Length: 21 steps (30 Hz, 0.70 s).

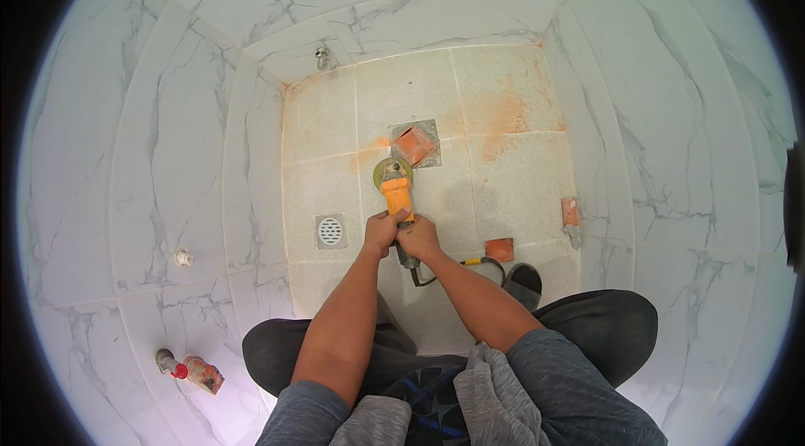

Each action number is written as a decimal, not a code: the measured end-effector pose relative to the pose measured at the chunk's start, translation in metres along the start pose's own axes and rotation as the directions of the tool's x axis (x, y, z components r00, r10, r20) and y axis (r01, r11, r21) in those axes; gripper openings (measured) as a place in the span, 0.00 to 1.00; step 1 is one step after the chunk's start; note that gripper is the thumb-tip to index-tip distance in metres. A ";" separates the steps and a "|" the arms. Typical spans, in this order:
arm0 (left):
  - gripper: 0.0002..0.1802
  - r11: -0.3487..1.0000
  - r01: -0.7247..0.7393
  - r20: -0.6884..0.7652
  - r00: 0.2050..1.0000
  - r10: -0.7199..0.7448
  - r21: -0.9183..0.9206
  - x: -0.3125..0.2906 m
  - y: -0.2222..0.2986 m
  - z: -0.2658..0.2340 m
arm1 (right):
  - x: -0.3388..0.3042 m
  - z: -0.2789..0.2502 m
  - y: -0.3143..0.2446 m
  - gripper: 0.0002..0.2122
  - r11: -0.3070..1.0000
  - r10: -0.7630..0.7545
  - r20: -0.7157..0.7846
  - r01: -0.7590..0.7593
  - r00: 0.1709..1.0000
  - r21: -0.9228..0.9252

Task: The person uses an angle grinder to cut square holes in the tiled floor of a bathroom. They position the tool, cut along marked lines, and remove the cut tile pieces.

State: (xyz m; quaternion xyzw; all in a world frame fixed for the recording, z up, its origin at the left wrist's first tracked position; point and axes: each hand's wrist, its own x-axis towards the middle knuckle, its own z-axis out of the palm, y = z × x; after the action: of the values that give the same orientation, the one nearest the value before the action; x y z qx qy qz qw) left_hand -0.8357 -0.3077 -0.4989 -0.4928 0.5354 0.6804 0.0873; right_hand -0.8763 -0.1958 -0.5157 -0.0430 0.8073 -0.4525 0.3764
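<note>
Both my hands are closed round a yellow and black angle grinder [397,190] above the tiled floor. My left hand [382,232] wraps the body from the left, its thumb lying across the top. My right hand [418,238] grips it from the right, a little nearer to me. At the grinder's far end is a round disc [386,168] under a guard. Just beyond it, an orange-red square piece [413,146] sits turned at an angle in a grey square recess [428,129] in the floor. Whether the disc touches anything cannot be made out.
A round floor drain [330,230] lies at left, and a metal tap [322,58] juts from the far wall. Orange pieces lie near my foot [499,249] and by the right wall [570,211]. The black cord [428,282] runs right. Orange dust [507,115] marks the tiles.
</note>
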 end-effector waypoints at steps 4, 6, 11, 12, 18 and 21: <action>0.24 1.000 0.013 0.000 1.000 -0.013 -0.003 0.002 0.001 -0.001 | -0.001 -0.001 -0.002 0.21 1.000 0.008 0.004 -0.008 1.000 0.010; 0.24 1.000 0.010 0.003 1.000 -0.010 0.003 0.001 0.001 -0.001 | -0.002 -0.002 -0.004 0.21 1.000 0.009 0.001 -0.009 1.000 0.011; 0.24 1.000 0.003 0.009 1.000 -0.003 0.006 0.001 0.003 -0.001 | -0.002 -0.003 -0.006 0.21 0.999 0.024 0.017 -0.025 1.000 0.022; 0.24 1.000 0.002 0.011 1.000 -0.002 0.010 0.002 0.004 -0.001 | -0.001 -0.004 -0.006 0.22 1.000 0.010 0.009 -0.010 1.000 0.023; 0.23 0.999 0.036 0.009 0.999 -0.036 0.013 -0.002 -0.001 -0.005 | -0.008 0.001 -0.004 0.23 0.999 0.021 0.017 -0.022 1.000 0.036; 0.23 0.999 0.039 0.014 0.999 -0.039 0.009 -0.005 -0.003 -0.007 | -0.011 0.005 -0.003 0.22 1.000 0.013 -0.016 -0.013 1.000 0.027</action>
State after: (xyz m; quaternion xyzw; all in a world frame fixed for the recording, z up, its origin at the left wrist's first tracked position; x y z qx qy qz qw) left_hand -0.8277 -0.3101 -0.4968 -0.4977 0.5282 0.6797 0.1065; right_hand -0.8659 -0.1961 -0.5084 -0.0288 0.8044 -0.4612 0.3733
